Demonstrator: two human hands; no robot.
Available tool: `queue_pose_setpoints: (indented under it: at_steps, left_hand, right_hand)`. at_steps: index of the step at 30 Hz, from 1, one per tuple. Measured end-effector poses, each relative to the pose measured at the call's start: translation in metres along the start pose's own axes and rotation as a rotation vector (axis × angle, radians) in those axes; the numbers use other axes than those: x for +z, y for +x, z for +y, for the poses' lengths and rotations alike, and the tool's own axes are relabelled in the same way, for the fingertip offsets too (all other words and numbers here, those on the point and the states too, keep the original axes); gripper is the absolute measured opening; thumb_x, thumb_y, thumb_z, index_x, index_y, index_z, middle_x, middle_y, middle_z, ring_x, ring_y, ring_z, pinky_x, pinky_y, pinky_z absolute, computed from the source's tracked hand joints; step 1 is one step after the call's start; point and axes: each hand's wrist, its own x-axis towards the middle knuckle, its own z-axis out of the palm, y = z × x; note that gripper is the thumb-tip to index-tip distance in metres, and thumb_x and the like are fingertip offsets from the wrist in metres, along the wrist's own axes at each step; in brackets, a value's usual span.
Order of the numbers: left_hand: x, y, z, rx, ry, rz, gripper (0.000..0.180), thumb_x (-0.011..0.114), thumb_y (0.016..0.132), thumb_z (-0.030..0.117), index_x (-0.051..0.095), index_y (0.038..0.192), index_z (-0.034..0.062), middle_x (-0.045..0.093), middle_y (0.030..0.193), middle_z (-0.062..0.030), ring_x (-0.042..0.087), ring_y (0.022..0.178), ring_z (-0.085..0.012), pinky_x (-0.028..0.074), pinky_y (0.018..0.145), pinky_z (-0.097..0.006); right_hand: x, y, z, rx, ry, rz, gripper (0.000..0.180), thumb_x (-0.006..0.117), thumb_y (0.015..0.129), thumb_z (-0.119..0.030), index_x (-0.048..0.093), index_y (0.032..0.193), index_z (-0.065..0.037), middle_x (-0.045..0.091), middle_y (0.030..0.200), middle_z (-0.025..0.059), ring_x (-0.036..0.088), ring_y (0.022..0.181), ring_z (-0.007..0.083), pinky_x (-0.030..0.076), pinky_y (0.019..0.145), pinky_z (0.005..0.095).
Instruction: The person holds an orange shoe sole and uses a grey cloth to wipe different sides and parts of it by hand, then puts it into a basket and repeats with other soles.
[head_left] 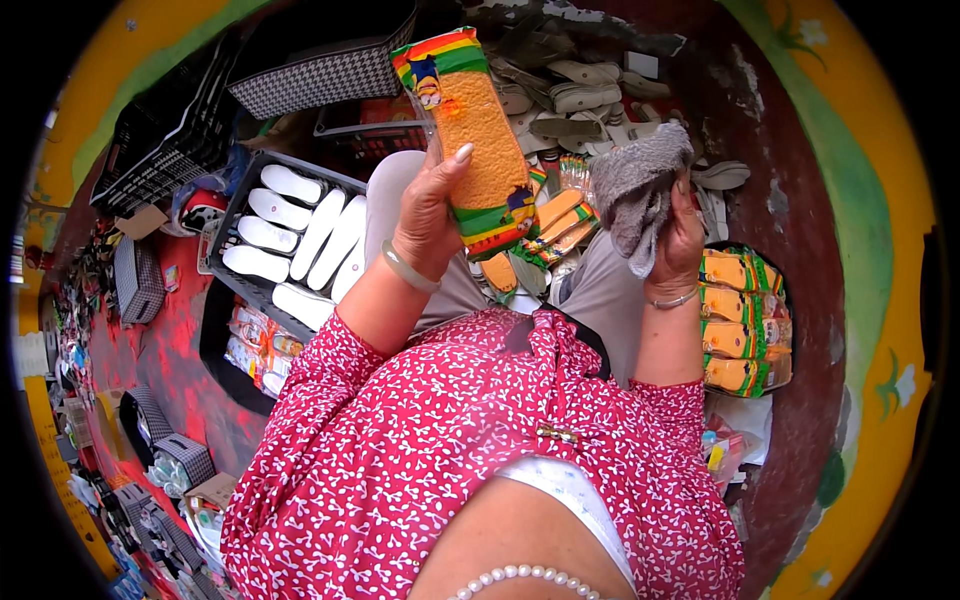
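My left hand [432,205] holds up an orange insole in a clear packet with red, yellow and green striped ends [472,130]; the thumb lies across the packet's side. My right hand [680,240] grips a crumpled grey cloth [635,185] beside the packet. On my lap, below the two hands, lie several more packaged orange insoles [555,225]. I sit with grey trousers and a red patterned top.
A black crate [228,225] with white insoles [300,230] stands at my left. A stack of packaged orange insoles [742,320] sits at my right. Loose pale insoles [590,85] are piled ahead. Black crates [170,130] and a checked box [320,70] stand at the upper left.
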Motion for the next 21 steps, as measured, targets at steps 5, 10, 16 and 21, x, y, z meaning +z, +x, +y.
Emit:
queue_pose_setpoints:
  at_steps: [5, 10, 16, 21]
  left_hand:
    - [0.005, 0.0, 0.001, 0.017, 0.075, 0.046, 0.049, 0.054, 0.086, 0.007, 0.035, 0.131, 0.0053, 0.052, 0.118, -0.0106, 0.055, 0.106, -0.024, 0.045, 0.092, -0.039]
    - [0.004, 0.004, -0.01, 0.051, 0.084, 0.095, 0.048, 0.054, 0.085, 0.0, 0.037, 0.13, 0.0042, 0.054, 0.118, -0.0105, 0.054, 0.107, -0.0237, 0.045, 0.092, -0.038]
    - [0.014, 0.003, -0.024, 0.047, 0.054, 0.044, 0.045, 0.053, 0.085, -0.002, 0.04, 0.128, 0.0026, 0.054, 0.118, -0.0108, 0.055, 0.106, -0.0225, 0.045, 0.091, -0.037]
    - [0.014, 0.0, -0.026, 0.023, 0.051, -0.005, 0.043, 0.051, 0.086, -0.002, 0.04, 0.127, 0.002, 0.055, 0.117, -0.0106, 0.056, 0.105, -0.0227, 0.046, 0.091, -0.036]
  right_hand:
    - [0.002, -0.005, -0.007, 0.139, -0.201, -0.198, 0.069, 0.047, 0.075, 0.002, 0.021, 0.139, 0.005, 0.039, 0.134, 0.0142, 0.039, 0.124, 0.0219, 0.029, 0.105, 0.0336]
    - [0.03, -0.012, -0.007, 0.385, -0.233, -0.236, 0.072, 0.044, 0.073, 0.007, 0.017, 0.14, 0.005, 0.036, 0.136, 0.0132, 0.04, 0.123, 0.021, 0.032, 0.102, 0.0308]
    - [0.045, -0.011, 0.022, 0.421, -0.456, -0.321, 0.076, 0.055, 0.077, 0.006, 0.015, 0.141, 0.003, 0.04, 0.132, 0.0086, 0.044, 0.115, 0.012, 0.04, 0.093, 0.0255]
    - [0.032, -0.009, 0.041, 0.405, -0.606, -0.301, 0.043, 0.067, 0.077, -0.003, 0.05, 0.116, 0.003, 0.06, 0.1, 0.002, 0.057, 0.09, 0.0084, 0.046, 0.08, 0.0227]
